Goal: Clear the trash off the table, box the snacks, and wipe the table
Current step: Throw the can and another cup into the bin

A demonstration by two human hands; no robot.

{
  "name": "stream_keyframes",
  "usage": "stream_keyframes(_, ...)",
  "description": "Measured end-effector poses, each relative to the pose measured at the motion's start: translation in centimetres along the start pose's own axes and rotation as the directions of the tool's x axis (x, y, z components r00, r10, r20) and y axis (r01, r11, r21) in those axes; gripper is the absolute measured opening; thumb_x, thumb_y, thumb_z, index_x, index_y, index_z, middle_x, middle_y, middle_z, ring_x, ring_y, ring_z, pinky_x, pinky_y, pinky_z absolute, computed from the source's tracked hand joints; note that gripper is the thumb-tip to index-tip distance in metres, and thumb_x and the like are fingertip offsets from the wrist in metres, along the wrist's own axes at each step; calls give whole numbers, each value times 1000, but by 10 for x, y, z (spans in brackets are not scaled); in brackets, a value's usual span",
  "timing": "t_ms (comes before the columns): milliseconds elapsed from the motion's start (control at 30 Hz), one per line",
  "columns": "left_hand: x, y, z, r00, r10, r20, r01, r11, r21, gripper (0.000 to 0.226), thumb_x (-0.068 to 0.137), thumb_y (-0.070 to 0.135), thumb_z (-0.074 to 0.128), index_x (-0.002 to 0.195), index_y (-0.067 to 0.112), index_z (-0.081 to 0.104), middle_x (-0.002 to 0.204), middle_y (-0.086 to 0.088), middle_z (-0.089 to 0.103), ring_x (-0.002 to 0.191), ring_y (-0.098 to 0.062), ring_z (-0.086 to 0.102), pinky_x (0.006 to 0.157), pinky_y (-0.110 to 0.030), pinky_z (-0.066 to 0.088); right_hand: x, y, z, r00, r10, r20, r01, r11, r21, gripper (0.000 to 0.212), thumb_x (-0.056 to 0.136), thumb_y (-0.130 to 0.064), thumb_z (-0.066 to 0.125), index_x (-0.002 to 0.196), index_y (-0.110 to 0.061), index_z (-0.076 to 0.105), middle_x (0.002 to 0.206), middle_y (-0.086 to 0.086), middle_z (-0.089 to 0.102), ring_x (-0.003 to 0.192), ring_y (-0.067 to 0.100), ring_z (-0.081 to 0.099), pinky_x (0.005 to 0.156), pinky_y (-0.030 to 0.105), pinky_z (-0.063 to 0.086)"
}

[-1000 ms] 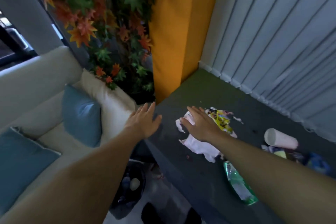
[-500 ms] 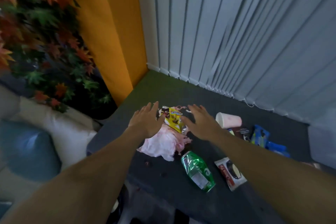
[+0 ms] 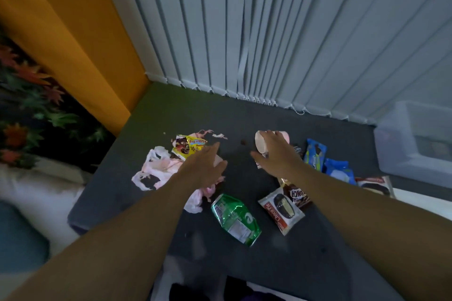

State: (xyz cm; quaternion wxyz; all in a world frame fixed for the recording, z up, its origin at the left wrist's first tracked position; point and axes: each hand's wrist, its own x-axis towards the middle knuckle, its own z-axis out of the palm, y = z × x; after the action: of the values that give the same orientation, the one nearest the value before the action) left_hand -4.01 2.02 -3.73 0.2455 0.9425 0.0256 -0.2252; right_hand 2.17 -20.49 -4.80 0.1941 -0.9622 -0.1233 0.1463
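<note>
My left hand lies flat and open on a crumpled pink-and-white plastic bag, just right of a torn yellow snack wrapper. My right hand covers a paper cup lying on its side, fingers curled over its top and thumb below its mouth. A crushed green bottle, a Choco Pie packet and a brown Crunch wrapper lie nearer me on the dark grey table. Two blue biscuit packs sit right of the cup.
A clear plastic box stands at the table's right end, with another pie packet in front of it. Crumbs dot the table between my hands. Vertical blinds run behind; a white sofa with a blue cushion is at left.
My view swung right from the sofa to the table. My right hand moved right from the wrapper pile onto the paper cup. My left hand shifted onto the plastic bag.
</note>
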Motion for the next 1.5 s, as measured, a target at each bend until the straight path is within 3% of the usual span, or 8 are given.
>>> stream_keyframes(167, 12, 0, 21, 986, 17, 163, -13, 999, -30, 82, 90, 55, 60, 158, 25, 24, 157, -8, 38, 139, -26, 43, 112, -40, 39, 12, 17, 3, 1000, 23, -14, -24, 999, -45, 74, 86, -44, 69, 147, -22, 33, 150, 6, 37, 141, 30, 30, 105, 55, 41)
stream_keyframes(300, 14, 0, 35, 970, 45, 240, -33, 998, -55, 83, 89, 42, 71, 156, 17, 29, 154, -7, 43, 133, -24, 50, 108, -37, 44, 29, 28, 11, 997, 80, 3, -79, 993, -91, 79, 84, -46, 71, 148, -23, 30, 158, 6, 26, 148, 36, 13, 107, 64, 33)
stream_keyframes(467, 16, -9, 54, 925, 27, 379, -46, 998, 42, 79, 84, 49, 74, 149, 15, 42, 140, -7, 55, 121, -22, 55, 101, -31, 45, 43, 34, 23, 980, 199, 28, -194, 974, -114, 81, 86, -54, 65, 151, -28, 24, 164, 8, 7, 148, 43, 3, 111, 67, 21)
stream_keyframes(600, 14, -8, 61, 910, 43, 412, -115, 982, 153, 69, 86, 45, 73, 143, 14, 51, 152, -11, 42, 144, -30, 32, 117, -40, 30, 51, 39, 29, 972, 232, 38, -228, 970, -82, 78, 86, -50, 66, 149, -31, 24, 162, 10, 9, 145, 44, 11, 110, 63, 26)
stream_keyframes(800, 17, -13, 66, 927, 46, 373, -57, 998, 20, 62, 82, 36, 80, 135, 11, 60, 146, -11, 51, 146, -28, 32, 111, -37, 34, 52, 40, 31, 980, 201, 11, -200, 977, -74, 74, 79, -47, 69, 142, -28, 35, 145, 16, 32, 130, 41, 34, 104, 47, 33)
stream_keyframes(933, 16, -16, 61, 946, 46, 321, -21, 996, -82, 56, 81, 38, 81, 128, 13, 64, 116, -3, 62, 107, -20, 58, 84, -28, 45, 48, 34, 24, 988, 144, -48, -146, 988, -47, 71, 80, -52, 66, 141, -26, 40, 141, 14, 37, 128, 37, 33, 105, 42, 29)
stream_keyframes(1200, 0, -19, 30, 998, 0, 67, 16, 971, -240, 37, 83, 36, 79, 113, 15, 71, 96, 2, 67, 84, -12, 59, 61, -16, 40, 42, 5, 9, 995, 33, -97, -25, 996, 80, 70, 80, -50, 70, 141, -27, 42, 143, 6, 36, 129, 33, 33, 103, 37, 31)
stream_keyframes(1500, -45, -54, -5, 957, -226, -180, 156, 929, -334, 30, 88, 34, 74, 106, 12, 64, 96, -1, 66, 87, -20, 61, 71, -31, 45, 45, -58, 2, 991, -89, -99, 99, 989, 107, 71, 73, -61, 61, 135, -30, 44, 139, 4, 43, 129, 30, 37, 94, 31, 28)
